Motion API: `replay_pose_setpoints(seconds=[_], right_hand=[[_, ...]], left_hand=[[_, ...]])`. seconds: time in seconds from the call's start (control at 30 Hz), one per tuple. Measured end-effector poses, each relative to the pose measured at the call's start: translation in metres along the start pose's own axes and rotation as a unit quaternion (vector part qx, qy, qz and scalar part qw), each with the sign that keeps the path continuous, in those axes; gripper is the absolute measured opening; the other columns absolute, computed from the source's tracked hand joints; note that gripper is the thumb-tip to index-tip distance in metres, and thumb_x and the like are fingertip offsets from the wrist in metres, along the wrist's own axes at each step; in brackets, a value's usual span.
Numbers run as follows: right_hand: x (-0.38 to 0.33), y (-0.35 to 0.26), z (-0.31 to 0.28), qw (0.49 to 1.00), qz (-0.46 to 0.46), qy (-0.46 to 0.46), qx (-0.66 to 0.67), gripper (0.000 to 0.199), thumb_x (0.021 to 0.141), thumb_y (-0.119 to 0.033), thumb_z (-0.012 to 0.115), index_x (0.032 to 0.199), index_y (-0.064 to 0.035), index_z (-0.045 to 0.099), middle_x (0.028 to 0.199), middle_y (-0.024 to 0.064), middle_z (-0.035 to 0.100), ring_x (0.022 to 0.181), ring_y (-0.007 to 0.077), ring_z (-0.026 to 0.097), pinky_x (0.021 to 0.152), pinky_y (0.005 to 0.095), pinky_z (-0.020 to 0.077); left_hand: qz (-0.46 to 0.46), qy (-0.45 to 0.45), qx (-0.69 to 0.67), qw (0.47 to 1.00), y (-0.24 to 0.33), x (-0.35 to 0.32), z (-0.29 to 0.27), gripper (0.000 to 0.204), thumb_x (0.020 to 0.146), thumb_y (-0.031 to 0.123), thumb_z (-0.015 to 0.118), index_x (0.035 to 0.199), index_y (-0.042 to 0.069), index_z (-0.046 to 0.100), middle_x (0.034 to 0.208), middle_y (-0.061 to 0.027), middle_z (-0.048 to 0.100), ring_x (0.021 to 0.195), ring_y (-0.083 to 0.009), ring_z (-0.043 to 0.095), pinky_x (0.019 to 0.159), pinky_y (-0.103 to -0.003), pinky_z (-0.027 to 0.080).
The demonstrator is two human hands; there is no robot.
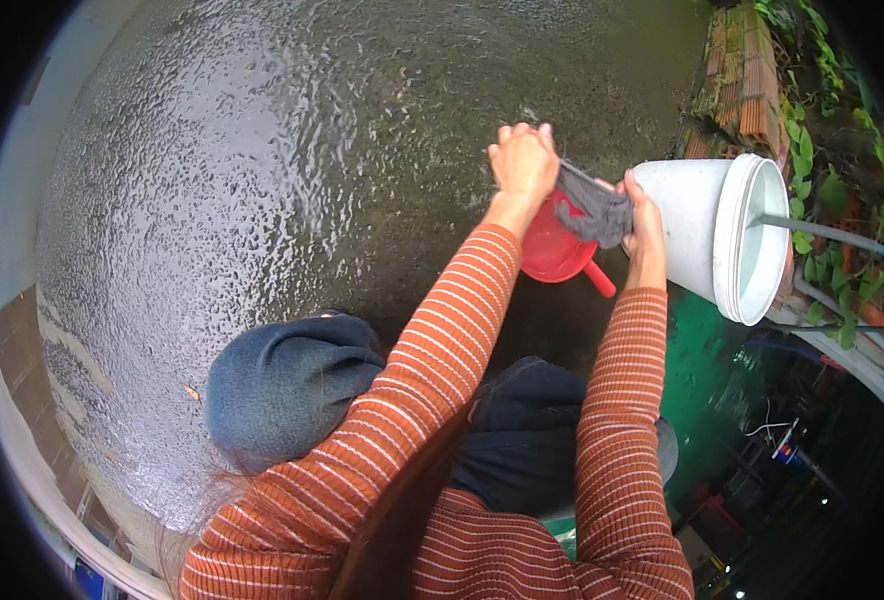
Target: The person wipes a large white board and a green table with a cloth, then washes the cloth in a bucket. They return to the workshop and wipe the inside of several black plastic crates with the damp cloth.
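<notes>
My left hand [524, 162] and my right hand [645, 212] both grip a wet dark grey cloth [596, 208], stretched between them. The cloth hangs over a red plastic scoop [554, 252] with a short red handle, which sits just below my left wrist on the wet ground. Both arms wear orange sleeves with thin white stripes. A white plastic bucket [707, 232] stands right beside my right hand, its open top facing right.
Wet, rippled concrete ground [262, 180] fills the left and top. My knees in dark blue trousers [287, 385] are below. Red bricks [737, 85] and green plants [822, 190] lie at the upper right, grey pipes [832, 235] near the bucket.
</notes>
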State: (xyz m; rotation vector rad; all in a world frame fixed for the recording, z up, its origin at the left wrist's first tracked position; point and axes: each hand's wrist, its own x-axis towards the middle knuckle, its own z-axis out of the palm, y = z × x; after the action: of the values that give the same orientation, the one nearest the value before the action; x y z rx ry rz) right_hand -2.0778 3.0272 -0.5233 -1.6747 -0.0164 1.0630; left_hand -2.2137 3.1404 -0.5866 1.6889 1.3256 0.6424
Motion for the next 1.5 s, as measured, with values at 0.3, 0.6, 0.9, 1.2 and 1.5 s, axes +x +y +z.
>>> replay_pose_setpoints(seconds=[0.3,0.6,0.9,1.2,1.5], right_hand=[[-0.016,0.106,0.012,0.705,-0.218,0.202,-0.644,0.026,0.077,-0.012,0.059,0.101,-0.0051,0.059,0.129,0.0146,0.038,0.121,0.032,0.033,0.099,0.0441,0.0298],[-0.015,0.125,-0.007,0.851,-0.171,0.098,-0.487,0.029,0.063,-0.015,0.076,0.084,-0.0016,0.062,0.092,0.0167,0.06,0.086,0.0302,0.059,0.078,0.0378,0.0452],[-0.046,0.014,-0.033,0.967,-0.106,0.053,-0.227,0.023,0.069,0.002,0.061,0.092,-0.0016,0.058,0.077,0.0017,0.059,0.069,0.011,0.055,0.063,0.0252,0.044],[-0.015,0.089,-0.023,0.826,-0.118,0.131,-0.536,0.019,0.062,0.001,0.056,0.075,-0.0082,0.065,0.07,0.0109,0.061,0.073,0.0287,0.061,0.067,0.037,0.0468],[0.005,0.15,-0.011,0.852,-0.085,0.041,-0.515,0.028,0.071,-0.003,0.058,0.099,0.0014,0.057,0.117,0.0262,0.049,0.11,0.0307,0.05,0.088,0.0416,0.0413]], left_hand=[[-0.071,-0.282,0.04,0.956,-0.022,-0.056,0.051,0.04,0.08,0.027,0.057,0.113,0.003,0.053,0.111,-0.0233,0.055,0.105,-0.0348,0.053,0.09,-0.041,0.041],[-0.319,-0.205,-0.24,0.894,-0.054,-0.058,0.07,0.043,0.091,0.032,0.041,0.124,0.004,0.047,0.128,-0.0141,0.047,0.121,-0.023,0.041,0.1,-0.033,0.031],[-0.171,-0.436,-0.342,0.815,-0.029,-0.043,0.036,0.036,0.088,0.04,0.051,0.101,0.008,0.061,0.098,-0.0046,0.061,0.093,-0.0128,0.053,0.084,-0.027,0.04],[-0.104,-0.23,-0.012,0.968,-0.06,-0.054,0.056,0.04,0.069,0.009,0.061,0.107,0.005,0.049,0.104,-0.0169,0.058,0.098,-0.0291,0.057,0.085,-0.037,0.043],[-0.097,-0.392,0.223,0.887,-0.002,-0.06,0.027,0.047,0.073,0.041,0.061,0.106,0.008,0.061,0.108,-0.0205,0.059,0.098,-0.0332,0.058,0.088,-0.042,0.044]])
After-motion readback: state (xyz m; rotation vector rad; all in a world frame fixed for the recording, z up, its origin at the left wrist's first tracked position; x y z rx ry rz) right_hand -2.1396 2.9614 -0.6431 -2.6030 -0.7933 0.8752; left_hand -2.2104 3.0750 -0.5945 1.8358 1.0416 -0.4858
